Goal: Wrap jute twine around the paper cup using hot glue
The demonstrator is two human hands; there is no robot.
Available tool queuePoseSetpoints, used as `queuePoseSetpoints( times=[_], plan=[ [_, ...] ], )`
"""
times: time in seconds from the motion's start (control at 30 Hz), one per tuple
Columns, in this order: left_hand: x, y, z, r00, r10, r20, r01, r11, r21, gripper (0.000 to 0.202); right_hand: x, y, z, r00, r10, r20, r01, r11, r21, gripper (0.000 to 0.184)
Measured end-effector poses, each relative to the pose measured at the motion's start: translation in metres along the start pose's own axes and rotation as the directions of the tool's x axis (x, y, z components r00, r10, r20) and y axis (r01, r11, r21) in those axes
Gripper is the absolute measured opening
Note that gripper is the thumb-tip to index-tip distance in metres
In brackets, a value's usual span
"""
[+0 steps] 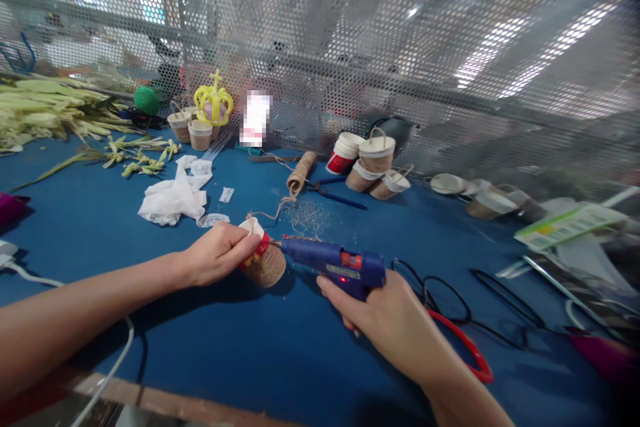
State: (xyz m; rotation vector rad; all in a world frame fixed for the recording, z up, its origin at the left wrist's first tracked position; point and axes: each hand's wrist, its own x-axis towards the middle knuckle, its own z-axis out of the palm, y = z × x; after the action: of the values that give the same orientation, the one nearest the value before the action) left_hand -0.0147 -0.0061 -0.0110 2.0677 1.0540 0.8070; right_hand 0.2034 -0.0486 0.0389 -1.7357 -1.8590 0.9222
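My left hand [220,253] grips a small paper cup [273,267] tilted on its side, its lower part wound with brown twine and a red printed band showing near the rim. In my right hand [385,313] is a blue hot glue gun [325,257] with a small red light on its body. The gun's nozzle points left and meets, or nearly meets, the edge of the twine on the cup. A loose strand of twine leads from the cup to a twine roll [301,172] lying behind it.
Blue-handled pliers [337,195] lie behind the gun. Several twine-wrapped cups [377,153] stand at the back. White lace fabric [173,200], pale husks [50,107] and a yellow crown [214,103] are on the left. Black cable and red-handled scissors [465,340] lie right, near a perforated metal screen [300,33].
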Motion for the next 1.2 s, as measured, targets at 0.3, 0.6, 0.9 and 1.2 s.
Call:
queuePoseSetpoints(
  times=[0.3, 0.6, 0.9, 1.2],
  plan=[
    [0.0005, -0.0002, -0.0004, 0.999, 0.037, 0.007, -0.038, 0.999, 0.036, 0.039, -0.0003, -0.0004, -0.0038, 0.996, 0.022, 0.087, -0.021, 1.0, -0.013, 0.033],
    [-0.0004, -0.0043, 0.0009, 0.999, 0.04, 0.0, -0.04, 0.999, 0.018, 0.04, 0.0009, -0.0001, -0.005, 0.997, 0.016, 0.07, -0.013, 0.999, -0.043, 0.039],
    [0.0006, -0.0031, -0.0002, 1.0, 0.015, 0.005, -0.015, 1.0, 0.012, 0.04, 0.0, -0.0035, -0.0046, 0.998, 0.033, 0.06, -0.031, 0.999, -0.033, 0.038],
    [-0.0001, -0.0019, 0.0004, 1.0, -0.03, 0.0, 0.03, 0.999, -0.038, 0.042, -0.0059, -0.0037, 0.0023, 0.998, 0.049, -0.025, -0.049, 0.999, 0.01, 0.03]
  ],
)
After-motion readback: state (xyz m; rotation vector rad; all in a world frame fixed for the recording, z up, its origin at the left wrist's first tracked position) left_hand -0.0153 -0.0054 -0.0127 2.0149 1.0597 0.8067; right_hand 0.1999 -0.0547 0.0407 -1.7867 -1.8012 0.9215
